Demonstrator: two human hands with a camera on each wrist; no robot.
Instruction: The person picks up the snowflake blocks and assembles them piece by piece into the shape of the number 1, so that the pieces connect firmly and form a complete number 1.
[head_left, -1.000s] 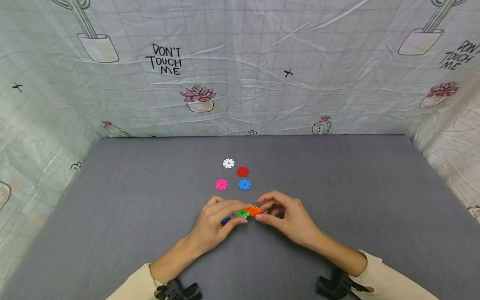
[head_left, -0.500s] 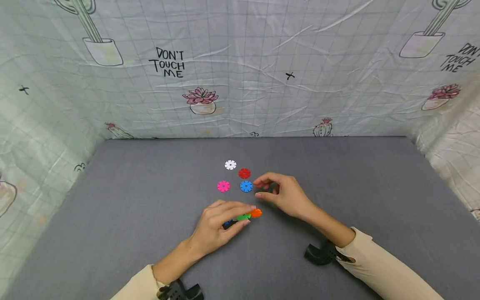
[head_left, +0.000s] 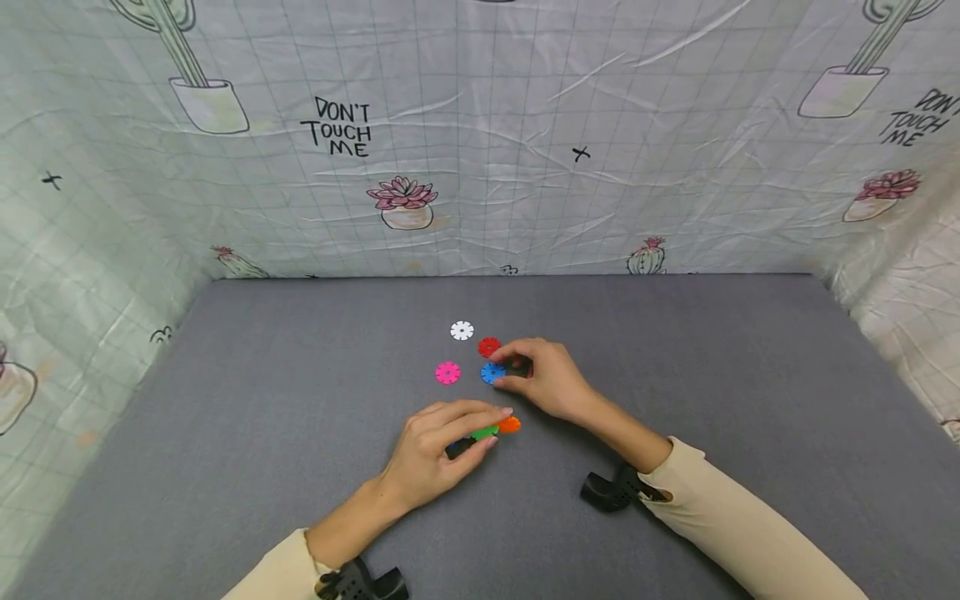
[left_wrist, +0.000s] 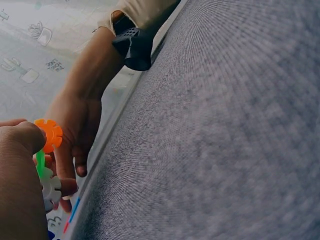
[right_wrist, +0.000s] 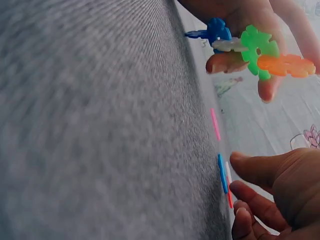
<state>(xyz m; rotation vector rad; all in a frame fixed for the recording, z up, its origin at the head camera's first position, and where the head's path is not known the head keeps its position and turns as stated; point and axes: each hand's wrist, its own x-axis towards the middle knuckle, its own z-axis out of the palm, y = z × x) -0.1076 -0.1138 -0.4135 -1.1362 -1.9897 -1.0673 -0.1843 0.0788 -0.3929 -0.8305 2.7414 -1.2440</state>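
Note:
My left hand (head_left: 435, 446) grips a small chain of interlocked notched plastic discs above the table. In the right wrist view the chain runs from dark blue discs (right_wrist: 218, 31) through a white disc (right_wrist: 229, 45) and a green disc (right_wrist: 266, 48) to an orange disc (right_wrist: 291, 66) at the free end. Over a light blue disc (head_left: 487, 374) lying flat, my right hand (head_left: 553, 382) reaches with thumb and index finger apart at its edges. The right wrist view shows the fingertips close to that disc, without a clear grip on it.
A red disc (head_left: 486, 345) lies just behind the light blue one. To its left is a pink disc (head_left: 442, 372), and a white disc (head_left: 455, 332) lies farther back. A patterned cloth (head_left: 510, 200) hangs behind the grey table (head_left: 300, 367).
My right hand has left the orange end of the chain and moved forward and left to the light blue disc. The left hand keeps its hold on the chain, nearly still.

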